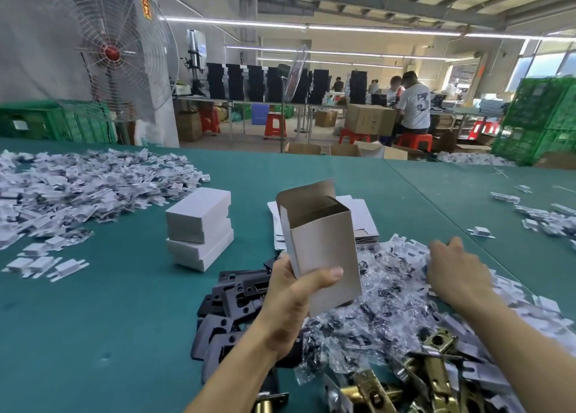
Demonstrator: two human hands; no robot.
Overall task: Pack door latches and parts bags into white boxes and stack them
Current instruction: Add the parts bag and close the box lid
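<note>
Green table (pixel 93 334), factory behind. Left hand (pixel 291 300) mid-frame, thumb and fingers clamped on upright white box (pixel 324 247), top flap open, brown inside showing. Right hand (pixel 456 275) right of it, fingers loose, apart, touching parts bags (pixel 385 291). Closed boxes (pixel 199 228) stacked center-left. Latches (pixel 436 378) bottom right.

Big "3" was on a worker's white shirt (pixel 417 104); pillar sign (pixel 146 5) chars were too blurred to read.
</note>
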